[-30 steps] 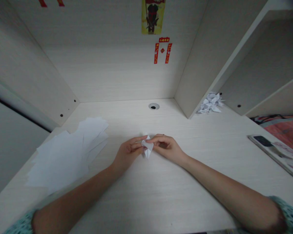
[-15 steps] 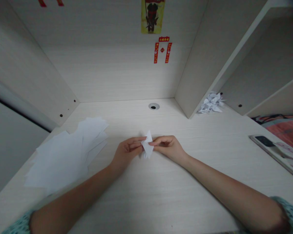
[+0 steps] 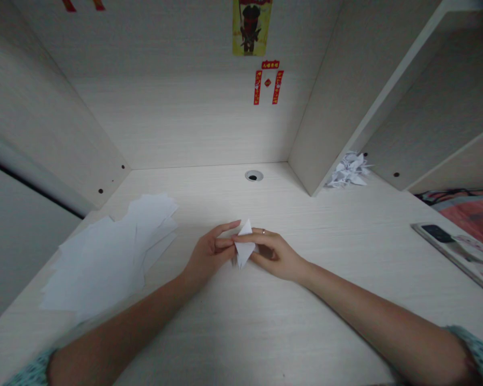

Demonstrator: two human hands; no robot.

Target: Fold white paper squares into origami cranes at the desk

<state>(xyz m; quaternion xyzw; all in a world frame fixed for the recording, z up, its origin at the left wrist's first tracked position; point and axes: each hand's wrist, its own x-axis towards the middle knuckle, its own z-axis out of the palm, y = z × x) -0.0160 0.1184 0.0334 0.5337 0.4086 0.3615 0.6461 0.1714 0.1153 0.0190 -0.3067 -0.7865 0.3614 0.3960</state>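
Note:
A small folded piece of white paper (image 3: 243, 247), shaped like a narrow diamond, lies at the middle of the pale wooden desk (image 3: 265, 321). My left hand (image 3: 209, 252) pinches its left side with thumb and fingers, the forefinger stretched toward the paper's upper tip. My right hand (image 3: 274, 252), with a ring on one finger, grips the right side, fingers curled over the paper's edge. Both hands rest low on the desk surface.
A loose stack of white sheets (image 3: 108, 252) lies at the left. A heap of folded paper figures (image 3: 348, 170) sits at the back right beside a shelf panel. A phone on a flat book or tablet (image 3: 454, 246) lies at the right. A cable hole (image 3: 253, 175) is behind the hands.
My right hand has slid further over the paper and its fingers now cover the right edge. The paper's upper tip has been raised since a second ago.

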